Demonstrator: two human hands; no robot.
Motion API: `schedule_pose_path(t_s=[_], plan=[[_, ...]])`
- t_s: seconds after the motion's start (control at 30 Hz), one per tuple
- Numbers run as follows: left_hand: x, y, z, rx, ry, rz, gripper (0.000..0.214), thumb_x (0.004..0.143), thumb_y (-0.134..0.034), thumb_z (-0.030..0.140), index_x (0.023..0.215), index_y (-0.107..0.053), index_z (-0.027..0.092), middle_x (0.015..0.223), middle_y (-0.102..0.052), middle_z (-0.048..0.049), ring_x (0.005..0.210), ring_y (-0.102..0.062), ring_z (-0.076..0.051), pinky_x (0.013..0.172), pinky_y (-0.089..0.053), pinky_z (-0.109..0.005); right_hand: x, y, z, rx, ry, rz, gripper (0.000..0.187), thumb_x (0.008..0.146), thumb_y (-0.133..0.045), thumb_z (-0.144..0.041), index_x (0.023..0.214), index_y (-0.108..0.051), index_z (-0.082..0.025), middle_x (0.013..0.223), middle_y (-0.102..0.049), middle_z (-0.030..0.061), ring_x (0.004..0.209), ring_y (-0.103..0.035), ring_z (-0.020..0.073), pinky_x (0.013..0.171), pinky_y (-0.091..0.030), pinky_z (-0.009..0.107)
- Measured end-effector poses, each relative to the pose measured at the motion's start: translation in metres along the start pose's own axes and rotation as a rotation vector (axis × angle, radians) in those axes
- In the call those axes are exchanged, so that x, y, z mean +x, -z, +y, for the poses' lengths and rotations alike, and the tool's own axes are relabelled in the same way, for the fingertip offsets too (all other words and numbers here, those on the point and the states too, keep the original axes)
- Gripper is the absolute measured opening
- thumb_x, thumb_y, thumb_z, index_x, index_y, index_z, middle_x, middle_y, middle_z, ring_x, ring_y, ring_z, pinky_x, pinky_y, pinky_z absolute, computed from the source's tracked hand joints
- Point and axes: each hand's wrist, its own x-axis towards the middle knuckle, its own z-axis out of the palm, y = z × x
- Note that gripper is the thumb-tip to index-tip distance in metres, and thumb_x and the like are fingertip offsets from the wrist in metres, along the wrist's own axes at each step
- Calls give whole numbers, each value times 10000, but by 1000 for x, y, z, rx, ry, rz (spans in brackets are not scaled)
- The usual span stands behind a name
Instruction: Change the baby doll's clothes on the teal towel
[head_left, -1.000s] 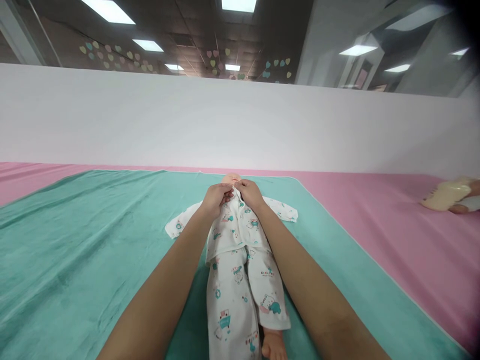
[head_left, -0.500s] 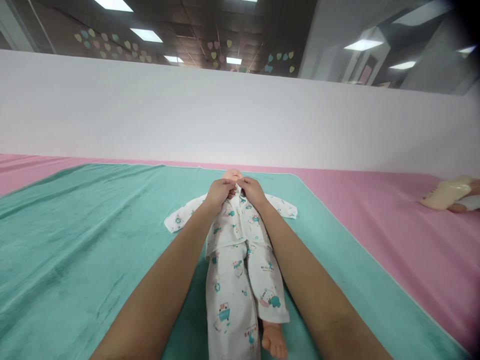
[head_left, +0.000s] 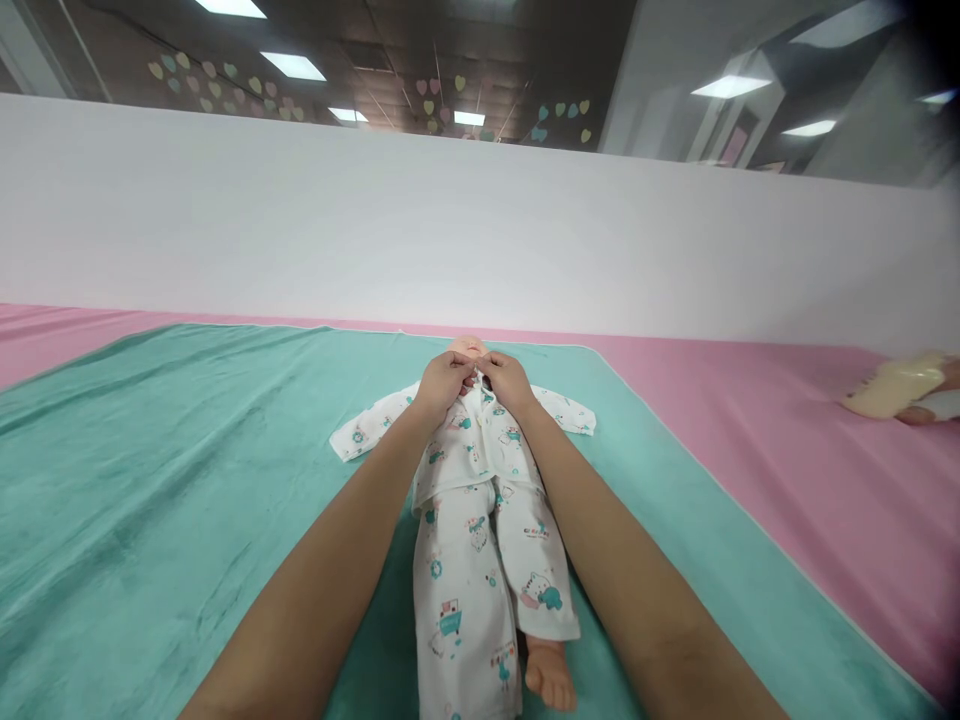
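A baby doll (head_left: 550, 675) lies on its back, head away from me, on a teal blanket (head_left: 187, 480). It wears a white printed pajama top (head_left: 450, 465) with both sleeves spread out, and matching pants (head_left: 465, 590). One bare foot shows below the right pant leg. At the doll's neck, my left hand (head_left: 445, 385) and my right hand (head_left: 505, 382) meet with fingertips close together, pinching the collar of the top. The fastening between the fingers is too small to make out. My hands partly cover the doll's chin and chest.
Pink cloth (head_left: 757, 430) surrounds the blanket. A white wall panel (head_left: 450, 230) with glass above it stands behind the doll's head. At the far right, a pale yellow object (head_left: 892, 388) lies on the pink cloth beside what looks like part of another doll.
Both hands stay at the collar, with only slight finger movement. The view has shifted very little.
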Motion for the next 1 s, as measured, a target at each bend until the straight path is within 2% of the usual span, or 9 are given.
schedule_pose_path(t_s=[0.1, 0.33, 0.43, 0.57, 0.67, 0.8, 1.0], plan=[[-1, -1, 1, 28, -28, 7, 38, 745, -570, 142, 746, -597, 114, 602, -561, 9, 464, -452, -55, 440, -352, -174, 0, 1, 1, 43, -1, 1, 267, 741, -519, -415, 595, -498, -192, 542, -480, -35, 537, -431, 107, 546, -332, 238], [-2, -2, 2, 124, -46, 39, 91, 748, -560, 158, 757, -638, 113, 573, -553, 14, 463, -461, -62, 439, -362, -171, 0, 5, 7, 323, -74, -52, 210, 685, -584, -389, 693, -557, -181, 596, -551, -22, 499, -444, 94, 488, -337, 233], [-2, -2, 3, 161, -36, 42, 128, 759, -572, 218, 749, -650, 117, 570, -556, 12, 456, -461, -64, 436, -363, -172, -3, 5, 6, 341, -46, -70, 174, 635, -618, -294, 752, -562, -177, 633, -555, -31, 549, -477, 92, 539, -371, 228], [-4, -1, 6, 204, -39, 22, 207, 747, -626, 306, 813, -698, 124, 529, -524, 26, 441, -443, -63, 412, -332, -166, -4, 2, 1, 346, -23, -62, 292, 588, -631, -225, 856, -521, -185, 743, -578, -27, 641, -532, 104, 622, -418, 243], [-6, -1, 9, 239, -29, 18, 193, 765, -608, 278, 824, -723, 134, 505, -514, 30, 425, -437, -59, 419, -333, -164, -2, 1, 1, 356, -14, -73, 350, 565, -651, -209, 875, -490, -192, 769, -579, -26, 695, -556, 114, 675, -437, 259], [-5, 0, 9, 251, -2, 10, 189, 766, -583, 187, 874, -731, 139, 536, -557, 24, 431, -452, -58, 450, -372, -166, 1, 1, 5, 341, -14, -86, 315, 569, -624, -185, 858, -499, -186, 794, -584, -13, 738, -559, 119, 704, -436, 266], [-3, 0, 7, 270, -15, 15, 249, 710, -550, 88, 871, -735, 133, 557, -588, 12, 437, -455, -62, 447, -380, -166, -1, 4, 4, 304, -60, -66, 309, 566, -585, -174, 862, -499, -183, 828, -584, -3, 651, -520, 97, 582, -405, 232]])
